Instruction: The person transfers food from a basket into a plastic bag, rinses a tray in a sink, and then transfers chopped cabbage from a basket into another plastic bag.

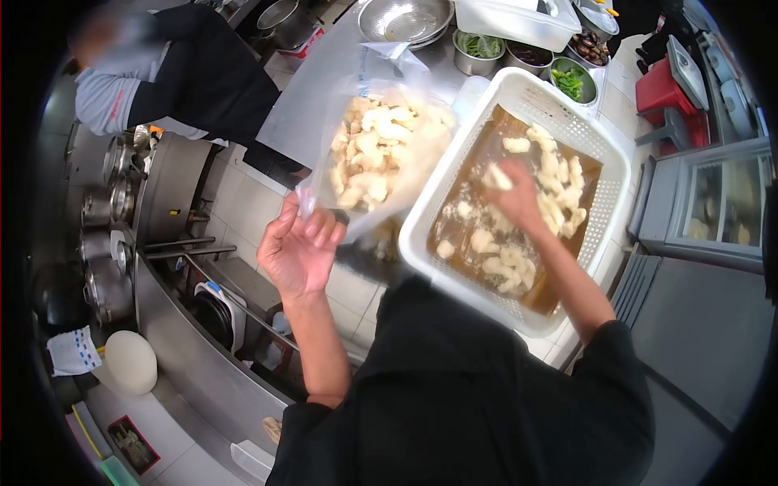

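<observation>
My left hand is closed on the gathered rim of a clear plastic bag. Inside the bag is a heap of pale, lumpy food pieces that look coated in batter or flour. My right hand, slightly blurred, reaches into a white perforated plastic basket to the right of the bag. Its fingers are closed around a pale lumpy piece. More of these pieces lie in the basket, along its right side and near its front, on a brown, powder-dusted bottom.
Metal bowls with green vegetables, a steel colander and a white plastic tub stand behind the basket on the steel table. Another person stands at left, near a counter with pots. A glass-doored fridge is at right.
</observation>
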Tool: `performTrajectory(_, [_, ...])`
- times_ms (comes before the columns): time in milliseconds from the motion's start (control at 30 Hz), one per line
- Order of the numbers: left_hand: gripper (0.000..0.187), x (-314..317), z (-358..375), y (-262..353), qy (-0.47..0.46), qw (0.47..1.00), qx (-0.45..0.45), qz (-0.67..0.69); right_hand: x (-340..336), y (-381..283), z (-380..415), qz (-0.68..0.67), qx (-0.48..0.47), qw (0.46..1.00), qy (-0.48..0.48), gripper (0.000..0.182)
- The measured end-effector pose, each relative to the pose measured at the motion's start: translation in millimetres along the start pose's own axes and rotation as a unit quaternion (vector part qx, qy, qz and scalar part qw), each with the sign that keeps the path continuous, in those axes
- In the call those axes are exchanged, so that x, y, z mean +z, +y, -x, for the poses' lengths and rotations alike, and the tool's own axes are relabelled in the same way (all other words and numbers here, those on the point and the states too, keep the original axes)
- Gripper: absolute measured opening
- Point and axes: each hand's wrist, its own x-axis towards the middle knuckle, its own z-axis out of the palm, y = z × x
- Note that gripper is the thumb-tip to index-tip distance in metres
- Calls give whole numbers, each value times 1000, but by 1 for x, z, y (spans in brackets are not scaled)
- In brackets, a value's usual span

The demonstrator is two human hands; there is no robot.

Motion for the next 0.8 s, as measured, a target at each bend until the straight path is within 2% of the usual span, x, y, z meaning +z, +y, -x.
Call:
performTrajectory(67, [33, 2, -1, 0, 17, 1000, -3, -12, -24, -32, -10, -206, 132, 968, -46, 31])
performTrajectory(100, [32, 3, -2, 1, 18, 1000, -2, -14, -26, -45, -16, -312, 128, 940, -48, 35])
performTrajectory(167, [32, 3, -3, 1, 16, 1000, -4, -18, -25, -80, -25, -437, 113, 890, -63, 39])
performTrajectory(267, [36, 6, -4, 0, -13, 1000, -8, -3, 11, -125, -41, -578, 72, 807, -100, 49])
performTrajectory(300, [37, 6, -3, 1, -11, 1000, -3, -6, 30, -132, -49, -586, 52, 793, -157, 65])
performTrajectory(333, [38, 4, -2, 2, -11, 1000, -2, -7, 72, -128, -63, -562, 47, 815, -137, 75])
performTrajectory(400, [39, 4, -3, 2, -24, 1000, -11, -9, 111, -145, -64, -406, 40, 903, -139, 85])
performTrajectory(467, [41, 5, -4, 4, -43, 999, -16, -14, 105, -157, -58, -218, -12, 941, -259, 72])
performTrajectory(567, [41, 3, -4, 7, -31, 999, -13, -24, 106, -148, -32, -129, -88, 975, -158, 65])
performTrajectory(633, [41, 1, -2, 7, -39, 999, -4, -22, 80, -116, -35, -176, -205, 963, -19, 59])
performTrajectory(667, [41, 0, -1, 6, -44, 999, 0, -19, 47, -96, -40, -168, -254, 952, -15, 54])
performTrajectory(700, [41, -1, 0, 6, -43, 999, 5, -16, 12, -68, -46, -65, -287, 955, -31, 61])
performTrajectory(733, [41, -2, 0, 6, -42, 999, 1, -15, -26, -46, -45, 56, -266, 961, -52, 76])
performTrajectory(767, [41, -3, -1, 6, -40, 999, -1, -14, -51, -18, -47, 210, -167, 960, -83, 95])
performTrajectory(800, [42, -3, -1, 6, -40, 999, -1, -14, -79, -7, -48, 294, -12, 943, -154, 112])
